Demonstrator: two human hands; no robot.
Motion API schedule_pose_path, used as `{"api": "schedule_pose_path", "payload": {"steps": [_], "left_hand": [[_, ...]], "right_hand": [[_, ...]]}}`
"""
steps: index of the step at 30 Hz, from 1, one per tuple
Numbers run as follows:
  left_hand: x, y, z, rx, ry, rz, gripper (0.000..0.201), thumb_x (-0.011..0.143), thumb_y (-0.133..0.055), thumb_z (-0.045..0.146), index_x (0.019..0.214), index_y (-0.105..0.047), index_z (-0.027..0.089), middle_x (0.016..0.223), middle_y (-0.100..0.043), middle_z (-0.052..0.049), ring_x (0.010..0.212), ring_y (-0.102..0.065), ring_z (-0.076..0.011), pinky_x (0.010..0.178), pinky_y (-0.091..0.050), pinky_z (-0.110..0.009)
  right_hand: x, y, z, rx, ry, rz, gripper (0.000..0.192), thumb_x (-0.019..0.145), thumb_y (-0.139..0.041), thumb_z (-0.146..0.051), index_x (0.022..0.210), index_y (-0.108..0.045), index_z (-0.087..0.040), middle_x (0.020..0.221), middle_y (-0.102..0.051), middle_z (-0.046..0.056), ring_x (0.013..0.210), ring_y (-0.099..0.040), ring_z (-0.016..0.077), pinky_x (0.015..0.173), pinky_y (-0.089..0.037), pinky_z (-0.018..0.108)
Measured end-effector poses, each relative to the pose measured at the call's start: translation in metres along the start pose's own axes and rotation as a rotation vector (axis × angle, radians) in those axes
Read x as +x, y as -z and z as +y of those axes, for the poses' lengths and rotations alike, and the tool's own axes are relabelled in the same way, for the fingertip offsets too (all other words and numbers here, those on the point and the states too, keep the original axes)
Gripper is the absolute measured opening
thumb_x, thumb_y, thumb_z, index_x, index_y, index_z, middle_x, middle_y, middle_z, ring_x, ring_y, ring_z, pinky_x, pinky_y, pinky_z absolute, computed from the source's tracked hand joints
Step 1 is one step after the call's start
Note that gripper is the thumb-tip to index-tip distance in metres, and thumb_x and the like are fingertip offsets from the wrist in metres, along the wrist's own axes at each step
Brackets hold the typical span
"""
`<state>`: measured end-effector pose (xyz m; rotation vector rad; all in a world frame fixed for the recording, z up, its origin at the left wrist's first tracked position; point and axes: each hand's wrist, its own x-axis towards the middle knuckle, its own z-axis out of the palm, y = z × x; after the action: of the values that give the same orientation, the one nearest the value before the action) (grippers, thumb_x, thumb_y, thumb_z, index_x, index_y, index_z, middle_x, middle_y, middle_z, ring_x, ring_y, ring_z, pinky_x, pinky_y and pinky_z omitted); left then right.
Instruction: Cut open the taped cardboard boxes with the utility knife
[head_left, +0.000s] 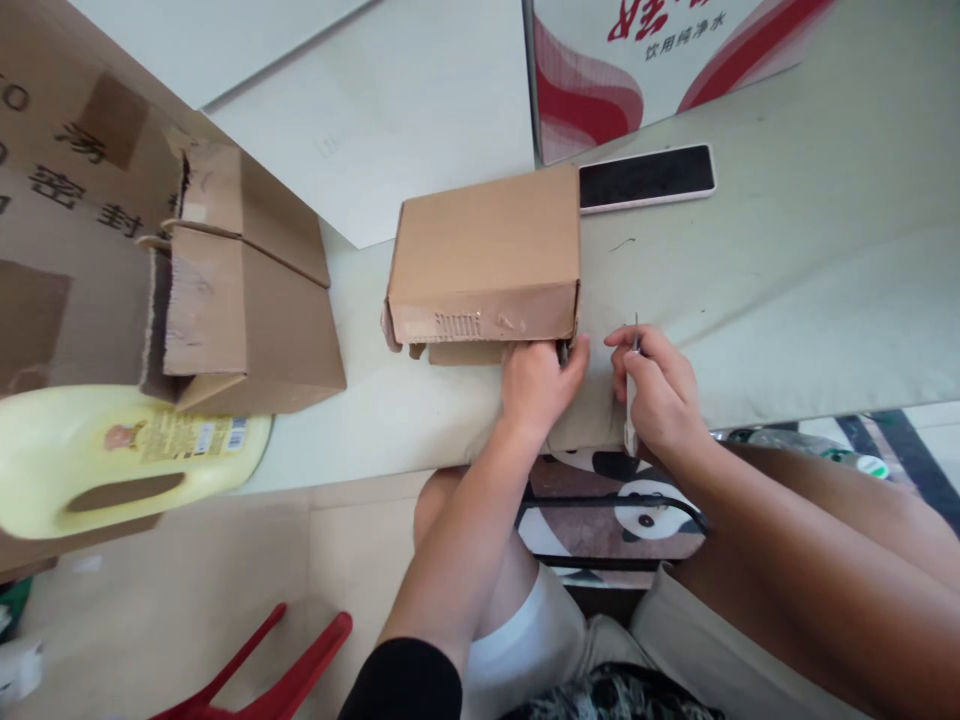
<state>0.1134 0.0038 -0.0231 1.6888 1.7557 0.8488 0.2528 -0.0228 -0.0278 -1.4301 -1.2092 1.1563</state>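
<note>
A small brown cardboard box [487, 235] sits on the pale covered surface, its torn front edge facing me. My left hand [536, 385] is closed on the box's near right corner; the thumb shows at the right side, and the other fingers are hidden under the front edge. Just right of the box, my right hand [660, 390] is closed around a slim white utility knife [631, 410]. Its thin blade points away from me, apart from the box. Behind the box's right side lies a phone [649, 178] with a dark screen.
To the left stand opened cardboard boxes [277, 310] and a yellow jug [150, 455]. White boxes [420, 100] and a red-and-white carton [592, 75] line the back. Red stool legs [300, 670] show below on the floor. A panda-patterned item [592, 525] is between my knees.
</note>
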Motion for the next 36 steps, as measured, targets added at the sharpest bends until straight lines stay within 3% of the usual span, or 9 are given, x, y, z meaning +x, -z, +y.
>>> {"api": "schedule_pose_path", "payload": {"steps": [4, 8, 12, 15, 18, 22, 25, 31, 36], "left_hand": [[0.014, 0.007, -0.001, -0.287, 0.009, 0.166, 0.039, 0.095, -0.060, 0.037, 0.059, -0.051, 0.023, 0.058, -0.052, -0.001, 0.069, -0.062, -0.0204, 0.076, -0.046, -0.033], [0.013, 0.027, -0.009, -0.594, -0.050, 0.336, 0.034, 0.092, -0.063, 0.051, 0.075, -0.062, 0.022, 0.077, -0.066, -0.002, 0.085, -0.066, -0.0185, 0.084, -0.050, -0.030], [0.002, 0.042, -0.016, -0.551, -0.053, 0.295, 0.032, 0.088, -0.067, 0.055, 0.084, -0.068, 0.024, 0.086, -0.072, -0.003, 0.100, -0.068, -0.0220, 0.097, -0.049, -0.034], [-0.006, 0.050, -0.022, -0.410, -0.024, 0.078, 0.032, 0.082, -0.074, 0.053, 0.076, -0.070, 0.022, 0.076, -0.070, -0.005, 0.092, -0.069, -0.0259, 0.094, -0.049, -0.038], [-0.013, 0.059, -0.032, -0.481, 0.008, -0.099, 0.029, 0.076, -0.081, 0.049, 0.084, -0.074, 0.021, 0.083, -0.074, -0.007, 0.095, -0.071, -0.0295, 0.096, -0.051, -0.041], [-0.020, 0.067, -0.055, -0.770, 0.044, 0.033, 0.047, 0.064, -0.088, 0.045, 0.104, -0.075, 0.024, 0.109, -0.078, -0.007, 0.112, -0.069, -0.0291, 0.106, -0.049, -0.043], [-0.019, 0.071, -0.065, -0.977, 0.155, 0.140, 0.049, 0.059, -0.088, 0.049, 0.099, -0.073, 0.026, 0.100, -0.078, -0.004, 0.110, -0.070, -0.0271, 0.102, -0.052, -0.041], [-0.011, 0.078, -0.051, -1.216, 0.197, 0.074, 0.067, 0.066, -0.070, 0.076, 0.103, -0.069, 0.021, 0.110, -0.077, -0.012, 0.118, -0.068, -0.0333, 0.098, -0.054, -0.046], [-0.006, 0.082, -0.042, -1.185, 0.265, 0.064, 0.063, 0.061, -0.088, 0.038, 0.116, -0.065, 0.020, 0.125, -0.074, -0.012, 0.124, -0.065, -0.0336, 0.109, -0.048, -0.049]], "right_hand": [[0.003, 0.001, -0.004, 0.113, -0.023, 0.055, 0.015, 0.087, -0.044, -0.029, 0.097, -0.055, -0.026, 0.059, -0.043, -0.005, 0.052, -0.043, 0.0156, 0.052, -0.033, 0.032], [0.007, 0.005, -0.010, 0.148, -0.084, 0.061, 0.017, 0.084, -0.043, -0.029, 0.096, -0.053, -0.025, 0.061, -0.042, -0.005, 0.051, -0.042, 0.0154, 0.052, -0.031, 0.032], [0.008, 0.007, -0.012, 0.182, -0.103, 0.049, 0.017, 0.084, -0.043, -0.029, 0.097, -0.053, -0.025, 0.062, -0.042, -0.005, 0.052, -0.040, 0.0149, 0.053, -0.031, 0.032], [0.008, 0.009, -0.011, 0.207, -0.087, 0.083, 0.016, 0.085, -0.044, -0.030, 0.097, -0.053, -0.025, 0.064, -0.043, -0.005, 0.052, -0.041, 0.0142, 0.051, -0.030, 0.031], [0.009, 0.012, -0.011, 0.232, -0.083, 0.142, 0.012, 0.085, -0.045, -0.031, 0.094, -0.050, -0.026, 0.065, -0.043, -0.005, 0.050, -0.041, 0.0130, 0.048, -0.030, 0.029], [0.013, 0.013, -0.009, 0.269, -0.120, 0.142, 0.012, 0.083, -0.047, -0.033, 0.091, -0.050, -0.025, 0.064, -0.043, -0.006, 0.048, -0.041, 0.0108, 0.045, -0.028, 0.027], [0.015, 0.011, -0.003, 0.234, -0.129, 0.096, 0.013, 0.083, -0.049, -0.033, 0.091, -0.053, -0.024, 0.062, -0.044, -0.007, 0.048, -0.041, 0.0098, 0.045, -0.027, 0.025], [0.014, 0.009, 0.008, 0.246, -0.100, 0.158, 0.019, 0.078, -0.056, -0.037, 0.090, -0.055, -0.022, 0.059, -0.046, -0.008, 0.045, -0.043, 0.0090, 0.044, -0.029, 0.024], [0.013, 0.004, 0.004, 0.201, -0.054, 0.182, 0.023, 0.074, -0.058, -0.041, 0.087, -0.056, -0.021, 0.057, -0.046, -0.009, 0.043, -0.043, 0.0085, 0.043, -0.030, 0.023]]}}
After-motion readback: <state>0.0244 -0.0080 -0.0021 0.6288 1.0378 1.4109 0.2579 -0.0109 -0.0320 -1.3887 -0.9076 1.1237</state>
